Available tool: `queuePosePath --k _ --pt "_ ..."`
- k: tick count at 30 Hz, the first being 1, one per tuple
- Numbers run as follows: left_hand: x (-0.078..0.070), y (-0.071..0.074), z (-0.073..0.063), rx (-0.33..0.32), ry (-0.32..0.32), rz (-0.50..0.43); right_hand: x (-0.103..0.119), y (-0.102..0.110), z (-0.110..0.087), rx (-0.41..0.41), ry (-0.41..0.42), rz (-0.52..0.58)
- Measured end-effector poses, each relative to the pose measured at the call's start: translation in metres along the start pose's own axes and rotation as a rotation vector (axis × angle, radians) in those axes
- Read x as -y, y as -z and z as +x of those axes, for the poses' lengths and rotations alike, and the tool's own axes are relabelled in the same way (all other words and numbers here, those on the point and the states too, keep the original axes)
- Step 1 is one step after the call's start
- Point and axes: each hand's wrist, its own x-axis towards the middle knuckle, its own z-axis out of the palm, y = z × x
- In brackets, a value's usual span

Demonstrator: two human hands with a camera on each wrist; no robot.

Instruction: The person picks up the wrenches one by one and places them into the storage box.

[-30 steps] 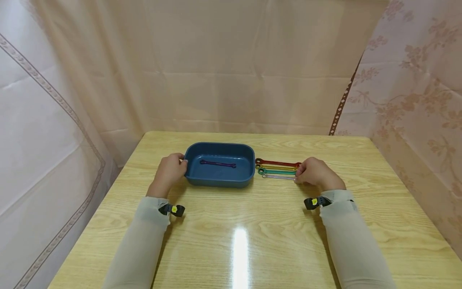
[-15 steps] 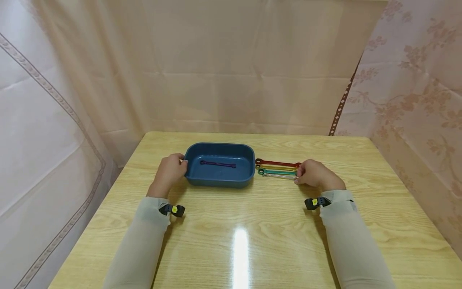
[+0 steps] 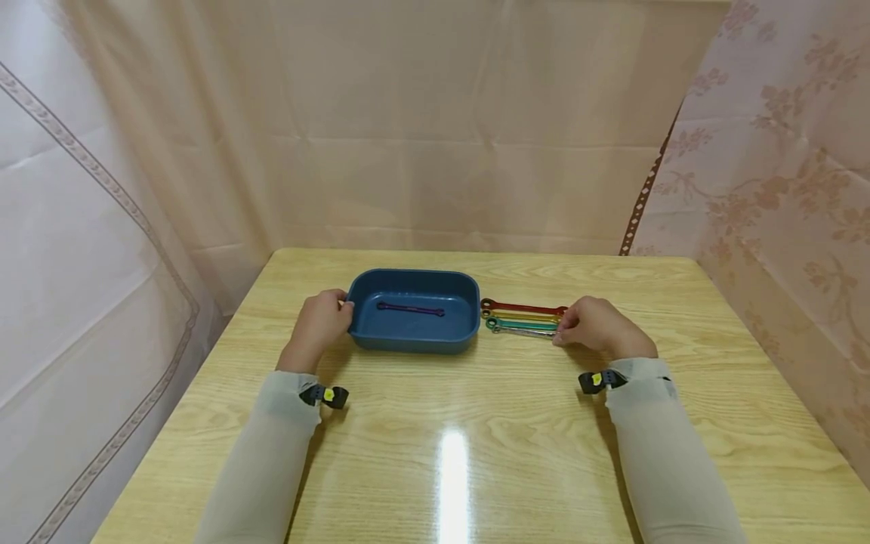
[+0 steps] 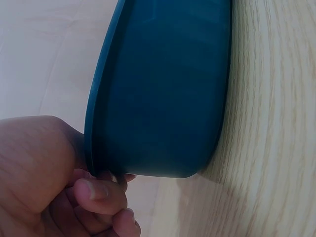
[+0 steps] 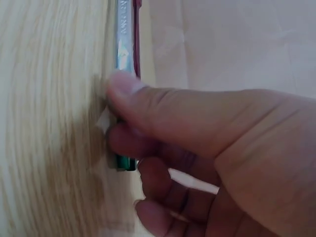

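Note:
My left hand (image 3: 321, 326) grips the left end of a blue plastic basin (image 3: 414, 345), thumb and fingers at its rim (image 4: 91, 113). A purple wrench (image 3: 410, 308) lies on the basin floor. To the basin's right, my right hand (image 3: 598, 329) pinches the right end of a silver wrench (image 3: 523, 332) between thumb and forefinger; the right wrist view shows the silver shaft (image 5: 124, 39) running away from the thumb. Just behind it lie a green wrench (image 3: 526, 324), a yellow one (image 3: 519, 315) and a red one (image 3: 523, 307), side by side. My fingers partly hide their right ends.
Everything stands on a light wooden table (image 3: 408, 431), with a bright light reflection near its front. Beige curtains (image 3: 435, 151) hang behind the table, and patterned cloth (image 3: 782, 166) hangs at the right. A strap with a small black device circles each wrist.
The silver wrench has shifted slightly, its left end now closer against the green wrench. My right hand has moved only a little. My left hand and the basin have stayed put.

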Motion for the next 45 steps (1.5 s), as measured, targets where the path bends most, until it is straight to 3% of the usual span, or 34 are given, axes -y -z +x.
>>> queuePosePath --k 10,20,27,34,45 --pt "0.002 0.000 0.002 0.009 -0.011 0.006 -0.011 0.001 0.002 0.058 0.113 -0.015" --pt "0.002 -0.001 0.000 0.001 -0.008 0.001 -0.016 -0.001 0.002 0.082 0.103 0.167" --pt "0.001 0.000 0.001 -0.004 -0.009 0.005 -0.020 -0.001 0.004 0.066 0.113 0.223" --pt "0.003 0.000 0.002 -0.002 -0.019 0.022 -0.020 0.001 0.006 0.088 0.072 0.310" --pt "0.002 0.006 -0.001 0.053 0.023 -0.009 -0.021 -0.001 0.011 0.053 0.098 0.246"
